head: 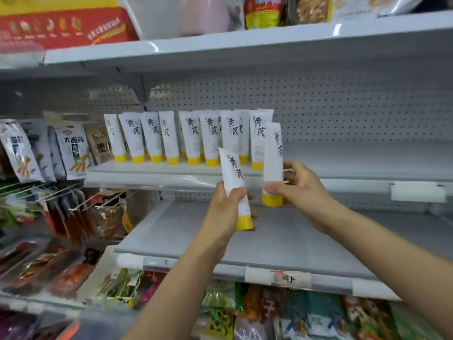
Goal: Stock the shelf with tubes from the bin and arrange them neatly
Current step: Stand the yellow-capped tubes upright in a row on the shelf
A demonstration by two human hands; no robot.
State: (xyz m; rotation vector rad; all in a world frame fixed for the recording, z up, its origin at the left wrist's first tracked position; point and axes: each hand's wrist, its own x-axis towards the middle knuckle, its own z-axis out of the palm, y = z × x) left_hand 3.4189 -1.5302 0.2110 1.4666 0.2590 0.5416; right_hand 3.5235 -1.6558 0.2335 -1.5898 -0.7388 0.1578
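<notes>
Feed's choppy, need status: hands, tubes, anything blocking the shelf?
Left hand grips left tube, right hand grips right tube, both cap down. Neither on the shelf yet; row stands at its left. Nothing in the way right of the row.

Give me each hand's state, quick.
Left hand: closed round a white tube, yellow cap down.
Right hand: pinching a second white tube, cap down.

Hidden, cropped and blurred parts
Back-row tubes (244, 141) show only slivers behind the front row (193, 138); fingers of the left grip (224, 209) mostly hide behind its tube (232, 171); the top edge cuts the red box (66, 23); hanging packets (68, 212) at left blur; the price label (282, 278) print is unreadable.
</notes>
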